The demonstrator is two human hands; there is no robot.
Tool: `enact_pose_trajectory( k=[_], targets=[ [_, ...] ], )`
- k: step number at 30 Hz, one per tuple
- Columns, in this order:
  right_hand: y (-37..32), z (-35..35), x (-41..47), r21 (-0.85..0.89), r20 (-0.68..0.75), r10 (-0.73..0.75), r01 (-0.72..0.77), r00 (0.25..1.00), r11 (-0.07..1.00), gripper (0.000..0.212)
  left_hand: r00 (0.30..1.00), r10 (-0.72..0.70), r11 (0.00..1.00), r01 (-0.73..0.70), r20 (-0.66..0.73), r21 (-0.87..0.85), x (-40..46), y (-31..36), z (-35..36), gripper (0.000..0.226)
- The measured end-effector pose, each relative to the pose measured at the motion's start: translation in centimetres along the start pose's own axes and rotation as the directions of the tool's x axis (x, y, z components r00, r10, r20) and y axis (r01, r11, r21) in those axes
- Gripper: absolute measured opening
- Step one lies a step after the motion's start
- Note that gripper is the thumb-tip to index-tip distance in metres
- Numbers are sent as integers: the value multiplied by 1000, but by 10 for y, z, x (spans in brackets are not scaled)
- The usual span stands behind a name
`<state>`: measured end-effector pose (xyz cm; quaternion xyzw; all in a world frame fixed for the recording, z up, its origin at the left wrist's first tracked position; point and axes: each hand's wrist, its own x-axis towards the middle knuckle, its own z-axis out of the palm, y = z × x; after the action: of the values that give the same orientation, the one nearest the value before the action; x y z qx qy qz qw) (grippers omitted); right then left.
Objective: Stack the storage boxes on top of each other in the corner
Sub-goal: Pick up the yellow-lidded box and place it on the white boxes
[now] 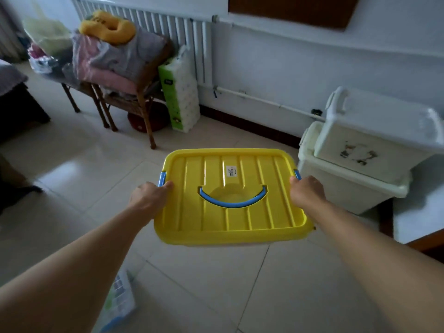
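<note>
Right now the left hand grips the left edge of a yellow-lidded box, its fingers curled round the rim just beside a blue side clip, and the right hand grips the opposite edge in the same way, next to the matching clip there. Between the two hands the box hangs level above the tiled floor, its long axis running from one hand to the other, with the blue carry handle folded flat in the middle of the lid and a small label just beyond it. Ahead and to the right of the right hand, near it, stand two pale storage boxes, the smaller one with a white lid seated on the larger, against the wall beside a piece of furniture. That stack seems to be the goal, so the coming move likely turns on this: the target lies forward and to the right, and its top looks higher than the carried box, so the box probably has to go up and to the right, the right hand leading. Farther off, beyond the left hand, a wooden chair piled with folded cloth and a yellow cushion stands before a radiator.
</note>
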<state>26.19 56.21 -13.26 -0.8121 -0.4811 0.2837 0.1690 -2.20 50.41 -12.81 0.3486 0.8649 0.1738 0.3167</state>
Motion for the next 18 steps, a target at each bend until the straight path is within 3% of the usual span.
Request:
enact_pose_trajectory(
  k=[9, 18],
  targets=[
    [2, -121, 109, 11, -130, 120, -120, 984, 993, 47, 978, 143, 988, -132, 154, -81, 33, 188, 48, 57],
    [34, -230, 222, 126, -284, 276, -250, 918, 960, 46, 890, 361, 927, -374, 280, -5, 52, 387, 125, 51]
  ],
)
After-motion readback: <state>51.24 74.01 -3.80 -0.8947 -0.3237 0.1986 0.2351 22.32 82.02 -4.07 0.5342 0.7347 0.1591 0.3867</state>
